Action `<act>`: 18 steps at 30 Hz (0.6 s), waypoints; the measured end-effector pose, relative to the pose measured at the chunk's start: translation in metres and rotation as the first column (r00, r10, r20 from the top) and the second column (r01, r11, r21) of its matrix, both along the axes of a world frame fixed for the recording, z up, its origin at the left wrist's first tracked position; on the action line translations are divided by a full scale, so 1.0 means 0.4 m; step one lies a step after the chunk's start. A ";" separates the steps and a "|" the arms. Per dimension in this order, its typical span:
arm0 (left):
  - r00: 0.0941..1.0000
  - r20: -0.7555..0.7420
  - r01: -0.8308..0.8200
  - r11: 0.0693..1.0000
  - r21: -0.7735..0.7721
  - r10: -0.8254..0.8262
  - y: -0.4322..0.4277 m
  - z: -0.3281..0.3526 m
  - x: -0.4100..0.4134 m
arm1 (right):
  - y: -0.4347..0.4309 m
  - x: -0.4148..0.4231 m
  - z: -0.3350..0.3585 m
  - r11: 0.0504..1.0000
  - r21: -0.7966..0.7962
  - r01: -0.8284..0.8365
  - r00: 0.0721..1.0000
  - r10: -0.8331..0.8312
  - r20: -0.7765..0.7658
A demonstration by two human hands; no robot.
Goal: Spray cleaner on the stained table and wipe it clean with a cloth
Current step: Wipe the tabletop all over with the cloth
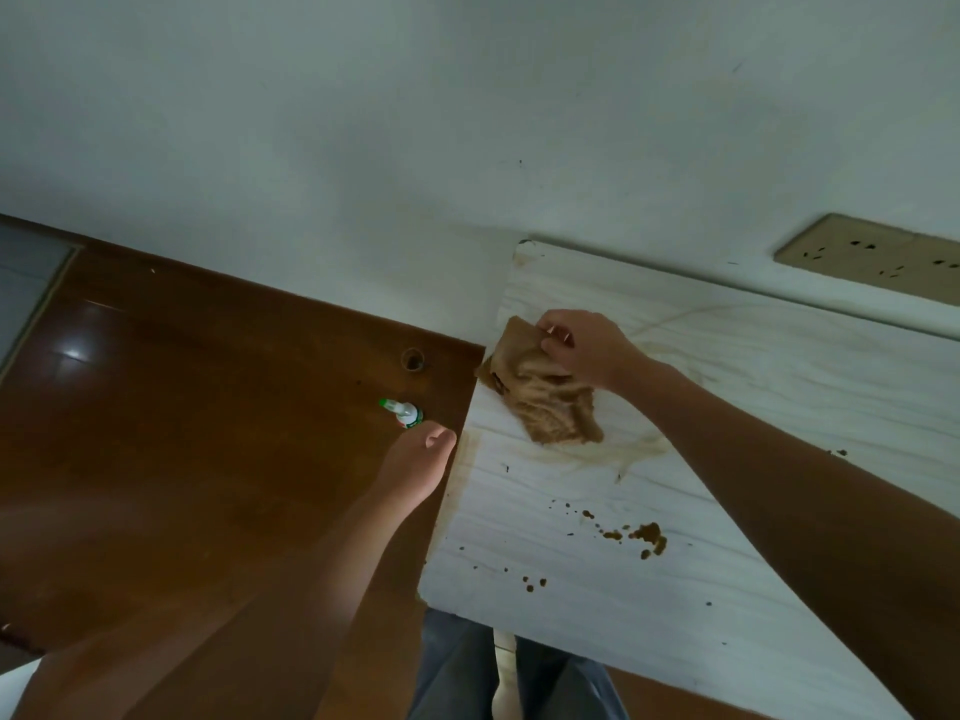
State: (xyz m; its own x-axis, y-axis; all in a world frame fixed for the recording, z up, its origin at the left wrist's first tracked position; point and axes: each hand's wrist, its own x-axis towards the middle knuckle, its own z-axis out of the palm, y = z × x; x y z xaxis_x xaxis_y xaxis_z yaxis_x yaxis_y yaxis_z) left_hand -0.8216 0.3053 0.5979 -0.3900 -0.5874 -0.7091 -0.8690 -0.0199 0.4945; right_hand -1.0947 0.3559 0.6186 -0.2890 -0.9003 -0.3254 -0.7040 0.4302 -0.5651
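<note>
**Cloth at the far corner, blobs not yet reached**

The right hand pinches the cloth by its upper edge, fingers curled round a fold, at the far left corner of the white worktop. The left hand hangs loosely curled and empty just beside the spray bottle, which lies on its side on the brown worktop.

The cloth is soft, crumpled and already soaked tan, so it probably spreads as much as it lifts. Refolding to a cleaner face and pressing with a flat palm instead of a pinch should help. Pale, watery smears curve below and to the right of it. Thicker dark blobs sit nearer the body, well apart from the cloth, and look pasty enough to need scooping inward, not dragging across. The white surface is smooth with faint grey grain, so liquid will run. Strokes are best drawn from the edges toward the middle, away from the gap between the two tops
</note>
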 end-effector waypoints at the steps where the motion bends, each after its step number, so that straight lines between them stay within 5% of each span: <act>1: 1.000 0.006 -0.008 1.000 -0.014 0.008 -0.008 0.004 -0.006 | 0.002 -0.006 0.012 0.999 -0.021 0.027 1.000 -0.027 0.003; 11: 0.998 -0.052 -0.025 0.999 0.038 0.027 -0.036 0.051 -0.059 | -0.037 -0.129 0.297 0.942 -0.306 0.141 0.983 -0.169 -0.068; 18: 0.995 -0.084 -0.044 0.999 0.030 0.046 -0.048 0.045 -0.070 | -0.028 -0.078 0.284 0.964 -0.255 0.071 0.989 -0.102 -0.108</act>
